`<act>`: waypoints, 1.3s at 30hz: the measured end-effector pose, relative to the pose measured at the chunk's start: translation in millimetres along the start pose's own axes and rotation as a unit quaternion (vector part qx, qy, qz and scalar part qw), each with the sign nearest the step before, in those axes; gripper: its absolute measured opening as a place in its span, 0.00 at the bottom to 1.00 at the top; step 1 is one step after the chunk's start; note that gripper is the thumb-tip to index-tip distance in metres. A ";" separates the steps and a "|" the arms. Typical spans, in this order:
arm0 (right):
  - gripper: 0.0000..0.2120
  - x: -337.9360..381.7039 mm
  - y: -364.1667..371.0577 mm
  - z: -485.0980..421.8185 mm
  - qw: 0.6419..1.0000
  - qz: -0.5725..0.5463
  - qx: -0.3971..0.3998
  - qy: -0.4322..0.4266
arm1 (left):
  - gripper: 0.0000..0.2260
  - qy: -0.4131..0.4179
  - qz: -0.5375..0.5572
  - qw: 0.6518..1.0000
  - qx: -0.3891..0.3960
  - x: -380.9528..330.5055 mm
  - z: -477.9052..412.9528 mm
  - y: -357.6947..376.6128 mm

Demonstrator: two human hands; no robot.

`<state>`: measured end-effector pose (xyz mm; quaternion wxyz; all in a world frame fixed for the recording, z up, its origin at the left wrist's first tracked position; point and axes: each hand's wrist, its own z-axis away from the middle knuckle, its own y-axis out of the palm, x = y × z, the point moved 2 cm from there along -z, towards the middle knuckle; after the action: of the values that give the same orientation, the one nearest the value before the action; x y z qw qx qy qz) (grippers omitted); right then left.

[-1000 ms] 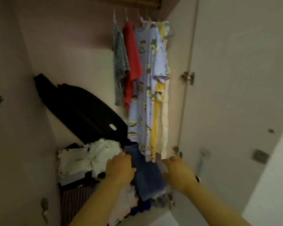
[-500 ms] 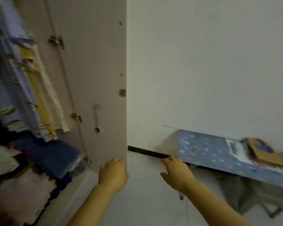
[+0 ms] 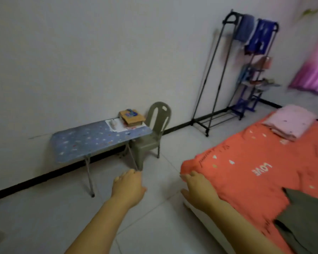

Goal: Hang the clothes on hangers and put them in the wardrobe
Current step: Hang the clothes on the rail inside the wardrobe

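Observation:
A dark olive garment (image 3: pixel 305 217) lies spread on the orange bedsheet (image 3: pixel 246 171) at the lower right, partly cut off by the frame edge. My left hand (image 3: pixel 128 186) hovers over the floor with loose fingers and holds nothing. My right hand (image 3: pixel 198 189) is stretched out over the near corner of the bed, fingers relaxed and empty, well left of the olive garment. The wardrobe and the hangers are out of view.
A folded pink blanket (image 3: pixel 290 121) sits at the far end of the bed. A blue patterned folding table (image 3: pixel 92 140) with a box on it stands against the wall, a grey-green plastic chair (image 3: pixel 151 136) beside it. A black clothes rack (image 3: pixel 233 70) stands further right.
The view has swung right, from the wardrobe interior past its door to the room with the bed. Both hands left the clothes pile and stay empty in front of me.

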<state>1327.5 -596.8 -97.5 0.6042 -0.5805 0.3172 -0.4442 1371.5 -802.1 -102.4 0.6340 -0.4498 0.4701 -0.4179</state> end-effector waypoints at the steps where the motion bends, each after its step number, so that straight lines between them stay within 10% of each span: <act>1: 0.24 -31.5 -0.6 18.5 1.000 -0.007 0.001 0.031 | 0.22 0.029 -0.010 1.000 0.004 -33.9 -1.7 7.6; 18: 0.24 -388.9 14.1 225.7 0.907 -0.069 -0.030 0.414 | 0.22 0.405 -0.091 0.905 0.095 -475.7 -26.8 133.2; 39: 0.23 -678.7 40.6 197.9 0.855 -0.151 0.031 0.494 | 0.21 0.482 -0.112 0.854 0.163 -760.3 -150.1 241.4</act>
<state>1238.1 97.7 -202.6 0.3111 -0.3060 0.4682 -0.7683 1092.7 -44.8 -190.4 0.3413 -0.1323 0.5883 -0.7211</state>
